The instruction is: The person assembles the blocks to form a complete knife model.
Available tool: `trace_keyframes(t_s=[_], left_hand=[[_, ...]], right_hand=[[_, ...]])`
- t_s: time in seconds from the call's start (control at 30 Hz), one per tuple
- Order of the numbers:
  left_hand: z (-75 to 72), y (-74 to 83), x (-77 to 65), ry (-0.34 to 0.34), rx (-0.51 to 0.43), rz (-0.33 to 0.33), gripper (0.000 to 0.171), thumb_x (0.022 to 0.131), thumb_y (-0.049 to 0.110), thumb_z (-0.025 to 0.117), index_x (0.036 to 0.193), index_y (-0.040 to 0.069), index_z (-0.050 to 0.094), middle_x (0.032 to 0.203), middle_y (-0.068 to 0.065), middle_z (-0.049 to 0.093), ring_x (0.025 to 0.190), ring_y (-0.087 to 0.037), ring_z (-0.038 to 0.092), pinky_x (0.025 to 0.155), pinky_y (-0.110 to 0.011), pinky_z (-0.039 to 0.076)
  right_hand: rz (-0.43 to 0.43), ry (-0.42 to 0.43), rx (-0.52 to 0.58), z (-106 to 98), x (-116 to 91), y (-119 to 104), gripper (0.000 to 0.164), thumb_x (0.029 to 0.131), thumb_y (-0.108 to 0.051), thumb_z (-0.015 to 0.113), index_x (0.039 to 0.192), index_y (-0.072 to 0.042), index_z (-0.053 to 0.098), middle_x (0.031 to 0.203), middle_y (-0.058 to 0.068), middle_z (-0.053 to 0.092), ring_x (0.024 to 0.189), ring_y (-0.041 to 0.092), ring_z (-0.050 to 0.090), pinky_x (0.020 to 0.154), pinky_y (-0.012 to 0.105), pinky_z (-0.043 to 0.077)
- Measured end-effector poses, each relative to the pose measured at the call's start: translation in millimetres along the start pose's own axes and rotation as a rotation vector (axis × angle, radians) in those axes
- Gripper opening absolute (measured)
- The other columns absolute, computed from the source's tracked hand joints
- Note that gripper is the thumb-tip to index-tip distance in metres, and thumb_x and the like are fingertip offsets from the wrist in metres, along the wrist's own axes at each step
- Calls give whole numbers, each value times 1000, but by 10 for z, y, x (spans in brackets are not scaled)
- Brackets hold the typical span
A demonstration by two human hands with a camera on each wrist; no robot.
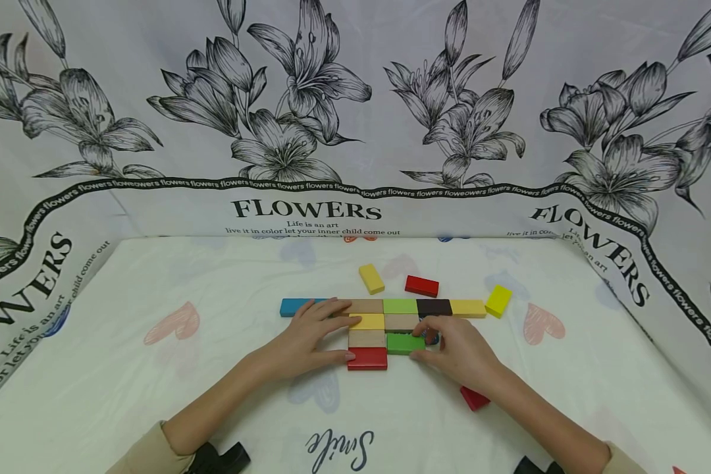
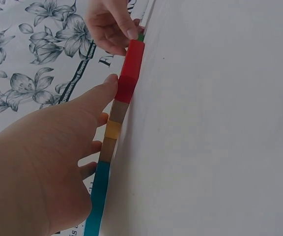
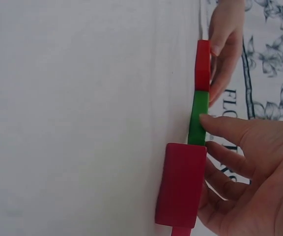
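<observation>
Colored rectangular blocks lie flat in a joined arrangement on the cloth. My left hand (image 1: 308, 336) lies along its left side, fingers extended, fingertips at the yellow block (image 1: 368, 322) and thumb at the left end of the front red block (image 1: 367, 359). From the right, my right hand (image 1: 459, 345) pinches the green block (image 1: 406, 343) between thumb and index finger at its right end. That block sits beside the tan block (image 1: 367, 338), its front corner at the red one. In the right wrist view, the thumb touches the green block (image 3: 198, 115).
The back row holds a blue block (image 1: 296, 307), a tan one, a light green block (image 1: 399, 307), a black block (image 1: 434, 307) and a yellow one. Loose nearby are a red block (image 1: 422, 286), a bright yellow block (image 1: 499, 301) and another red block (image 3: 181, 184) under the right forearm.
</observation>
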State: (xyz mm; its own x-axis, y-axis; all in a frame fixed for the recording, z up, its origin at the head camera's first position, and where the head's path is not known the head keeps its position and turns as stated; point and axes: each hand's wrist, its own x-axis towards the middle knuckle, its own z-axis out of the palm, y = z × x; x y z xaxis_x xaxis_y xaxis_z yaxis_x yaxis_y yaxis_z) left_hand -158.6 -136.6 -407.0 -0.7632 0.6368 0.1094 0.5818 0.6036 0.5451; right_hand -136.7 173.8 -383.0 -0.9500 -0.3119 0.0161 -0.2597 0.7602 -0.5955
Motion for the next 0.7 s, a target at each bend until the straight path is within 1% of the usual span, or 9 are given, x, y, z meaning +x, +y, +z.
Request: trace_keyframes(t_s=[0.3,0.47,0.7], left_hand=[[7,-14,4,-3,3,-8,61,97,45,75,152,22,59,167,-8,41,158,-39,29,125,-71,11],[7,-10,3,-4,-4,-5,61,97,45,75,152,22,59,167,-8,41,158,-39,28,125,-71,11],[-4,2,5,-4,2,-5,61,97,44,75,152,20,59,167,-9,41,158,-40,28,125,-71,11]], right_hand=[[-28,23,-9,17,5,10,27,84,-17,91,106,-13,78,81,-6,67,66,9,53,60,23,48],[-1,23,-12,22,23,-1,27,84,-17,91,108,-14,77,80,-6,68,66,9,54,60,22,48],[7,37,-20,19,19,-16,27,84,-18,91,107,-14,77,79,-5,67,66,9,54,60,23,48]])
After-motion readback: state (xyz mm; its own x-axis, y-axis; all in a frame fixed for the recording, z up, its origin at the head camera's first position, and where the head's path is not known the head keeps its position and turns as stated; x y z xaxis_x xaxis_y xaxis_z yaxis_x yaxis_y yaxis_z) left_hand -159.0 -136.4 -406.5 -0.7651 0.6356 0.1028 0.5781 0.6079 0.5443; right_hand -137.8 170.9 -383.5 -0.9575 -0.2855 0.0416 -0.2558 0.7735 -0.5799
